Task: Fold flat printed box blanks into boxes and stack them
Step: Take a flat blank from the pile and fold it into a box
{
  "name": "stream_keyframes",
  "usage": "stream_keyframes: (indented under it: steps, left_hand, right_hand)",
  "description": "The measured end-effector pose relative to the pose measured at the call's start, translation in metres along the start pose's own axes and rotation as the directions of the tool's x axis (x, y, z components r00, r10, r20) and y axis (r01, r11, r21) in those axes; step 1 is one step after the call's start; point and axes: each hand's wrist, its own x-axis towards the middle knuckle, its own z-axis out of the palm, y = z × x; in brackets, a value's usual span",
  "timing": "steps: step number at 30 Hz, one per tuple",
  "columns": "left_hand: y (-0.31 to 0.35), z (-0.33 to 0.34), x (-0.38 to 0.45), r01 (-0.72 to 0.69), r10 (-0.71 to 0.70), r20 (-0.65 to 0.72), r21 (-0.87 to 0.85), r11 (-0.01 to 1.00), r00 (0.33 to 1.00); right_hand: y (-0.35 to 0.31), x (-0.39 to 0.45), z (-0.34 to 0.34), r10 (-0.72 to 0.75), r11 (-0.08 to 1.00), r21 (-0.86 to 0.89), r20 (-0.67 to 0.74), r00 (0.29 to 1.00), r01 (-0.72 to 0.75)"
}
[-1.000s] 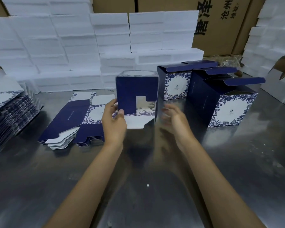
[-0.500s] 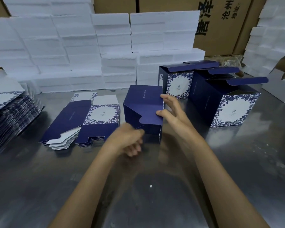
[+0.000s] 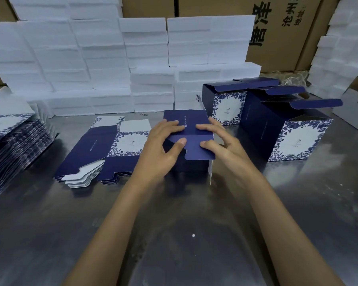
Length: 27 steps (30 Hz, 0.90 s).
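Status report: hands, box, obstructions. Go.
Left hand and right hand both pressing flaps on the box, on the table. Flap not yet tucked. Nothing in the way.

Packing workshop or small packaging warehouse. Signs: bare steel worktable (image 3: 194, 234); white foam blocks (image 3: 81, 58) stacked in rows along back and right; brown shipping cartons (image 3: 281, 27) with printed Chinese characters behind; flat printed box blanks (image 3: 103, 153) piled on table; folded navy floral boxes (image 3: 287, 131) grouped at right.
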Motion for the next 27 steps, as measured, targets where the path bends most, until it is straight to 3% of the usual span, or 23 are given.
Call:
stream_keyframes:
  steps: [7, 12, 24, 27]
  left_hand:
    - [-0.007, 0.004, 0.004, -0.035, 0.031, -0.094, -0.04, 0.999, 0.995]
    - [-0.005, 0.011, 0.003, -0.075, 0.076, -0.175, 0.014, 0.997, 0.982]
    - [-0.005, 0.007, 0.004, -0.042, 0.034, -0.107, -0.07, 0.997, 0.994]
    - [-0.008, 0.001, 0.003, -0.037, 0.03, -0.086, -0.082, 0.996, 0.996]
  right_hand:
    - [-0.001, 0.002, 0.007, -0.102, 0.994, -0.035, -0.038, 0.994, 0.101]
    - [-0.001, 0.003, 0.012, -0.143, 0.989, -0.065, -0.142, 0.98, 0.135]
    - [0.01, 0.005, 0.005, -0.122, 0.992, -0.005, -0.12, 0.985, 0.123]
    - [0.013, 0.006, 0.0, -0.102, 0.99, 0.084, -0.1, 0.99, 0.11]
